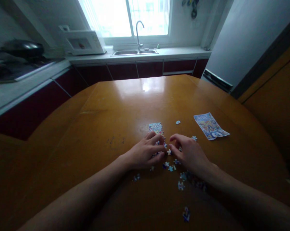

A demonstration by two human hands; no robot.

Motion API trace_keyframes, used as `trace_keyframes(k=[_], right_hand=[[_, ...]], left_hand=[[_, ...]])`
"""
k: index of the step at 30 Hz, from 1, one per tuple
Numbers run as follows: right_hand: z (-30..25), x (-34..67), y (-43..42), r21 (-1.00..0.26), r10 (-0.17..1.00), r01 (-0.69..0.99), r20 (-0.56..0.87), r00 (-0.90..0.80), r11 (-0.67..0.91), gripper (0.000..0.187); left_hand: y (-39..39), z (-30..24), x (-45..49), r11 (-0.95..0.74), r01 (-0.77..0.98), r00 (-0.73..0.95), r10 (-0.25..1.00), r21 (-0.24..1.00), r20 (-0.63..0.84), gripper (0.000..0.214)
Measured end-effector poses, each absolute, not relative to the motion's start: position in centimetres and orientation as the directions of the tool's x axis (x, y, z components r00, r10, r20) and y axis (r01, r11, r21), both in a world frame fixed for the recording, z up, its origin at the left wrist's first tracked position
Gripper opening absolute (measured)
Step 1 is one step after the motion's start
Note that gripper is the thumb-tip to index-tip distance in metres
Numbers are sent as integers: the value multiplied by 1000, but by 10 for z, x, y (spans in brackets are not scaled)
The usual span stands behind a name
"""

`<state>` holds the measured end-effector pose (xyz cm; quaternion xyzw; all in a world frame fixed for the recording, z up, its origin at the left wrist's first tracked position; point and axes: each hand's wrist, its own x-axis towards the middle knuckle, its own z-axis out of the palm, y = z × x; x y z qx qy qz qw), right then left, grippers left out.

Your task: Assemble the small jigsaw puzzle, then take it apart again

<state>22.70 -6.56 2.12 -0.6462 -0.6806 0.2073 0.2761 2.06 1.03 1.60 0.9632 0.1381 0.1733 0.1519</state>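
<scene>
Both my hands rest on a round wooden table among small jigsaw pieces. My left hand lies curled over the lower edge of a partly joined block of puzzle, fingers bent onto pieces there. My right hand faces it, thumb and forefinger pinched together at a small piece between the two hands. Several loose pieces lie scattered just below the hands and under my right wrist; what sits beneath each palm is hidden.
A printed picture card lies to the right of the hands. Single pieces lie at the far side and near the table's front edge. Behind stand a counter with a sink, a microwave and a fridge.
</scene>
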Motion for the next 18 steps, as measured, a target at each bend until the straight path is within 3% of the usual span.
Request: trace_keyframes(k=[4,13,18], right_hand=[[28,239,-59,-694,977,715,198,78,84,14],[17,260,-58,-687,952,703,304,47,185,17],[14,266,-55,-697,933,681,356,57,224,18]], left_hand=[[10,17,19,-898,235,881,359,372,308,20],[14,9,20,-823,297,716,528,484,457,20],[18,6,19,-794,369,624,597,484,505,21]])
